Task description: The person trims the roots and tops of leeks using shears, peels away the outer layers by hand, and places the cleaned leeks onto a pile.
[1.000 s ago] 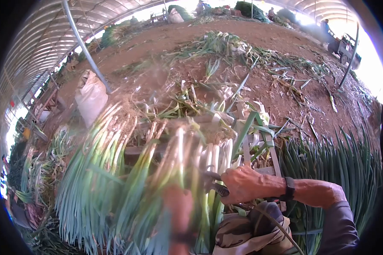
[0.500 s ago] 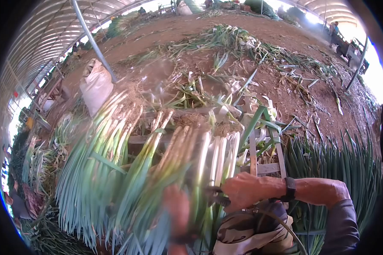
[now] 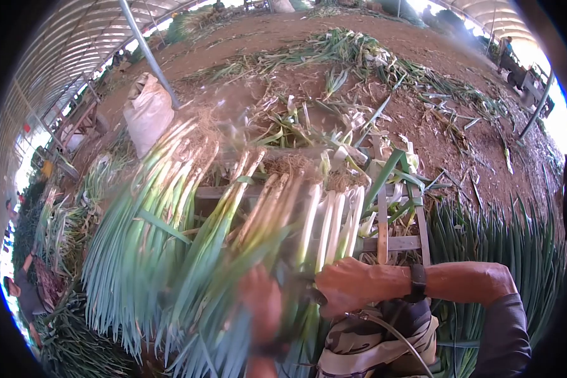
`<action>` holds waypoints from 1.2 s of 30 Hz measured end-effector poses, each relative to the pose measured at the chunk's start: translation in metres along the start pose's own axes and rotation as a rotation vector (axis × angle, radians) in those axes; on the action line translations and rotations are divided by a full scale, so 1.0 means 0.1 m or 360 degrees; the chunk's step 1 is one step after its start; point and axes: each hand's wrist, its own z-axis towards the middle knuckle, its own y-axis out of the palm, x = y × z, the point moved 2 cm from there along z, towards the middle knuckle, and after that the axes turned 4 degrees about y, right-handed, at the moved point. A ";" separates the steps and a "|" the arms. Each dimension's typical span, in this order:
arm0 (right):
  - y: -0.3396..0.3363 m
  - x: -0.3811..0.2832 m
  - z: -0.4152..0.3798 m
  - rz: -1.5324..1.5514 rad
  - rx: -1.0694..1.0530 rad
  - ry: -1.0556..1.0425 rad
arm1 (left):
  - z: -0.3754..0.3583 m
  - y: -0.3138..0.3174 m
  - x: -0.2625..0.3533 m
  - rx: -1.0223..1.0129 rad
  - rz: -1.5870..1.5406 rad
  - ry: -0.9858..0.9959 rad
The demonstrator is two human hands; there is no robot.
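Note:
My left hand (image 3: 263, 303) is low in the middle, smeared by motion, over the green leaves of a spring onion bunch (image 3: 274, 205); its fingers do not show clearly. Closed around a dark tool that looks like an air blow gun (image 3: 313, 291), my right hand (image 3: 353, 283) is just to its right. A thin hose (image 3: 397, 337) runs down from below that hand. Close above the tool lie pale peeled spring onions (image 3: 335, 227), roots pointing away from me. Further left, unpeeled spring onions (image 3: 138, 252) lie in a thick row.
A slatted wooden rack (image 3: 400, 243) supports the stalks. Upright green leaves (image 3: 498, 246) crowd the right side. Behind stands a pale sack (image 3: 148, 113) beside a metal pole (image 3: 148, 53). Leaf scraps (image 3: 359, 53) litter the soil. Another person (image 3: 28, 293) is at far left.
The view has shifted slightly, so the rack and stalks appear a little further right. My right hand with the tool has moved slightly left, closer to my left hand, which stays blurred.

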 end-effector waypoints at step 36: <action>-0.04 0.77 0.32 0.0080 0.0681 0.0269 | 0.37 0.24 0.01 -0.0456 -0.0779 -0.0239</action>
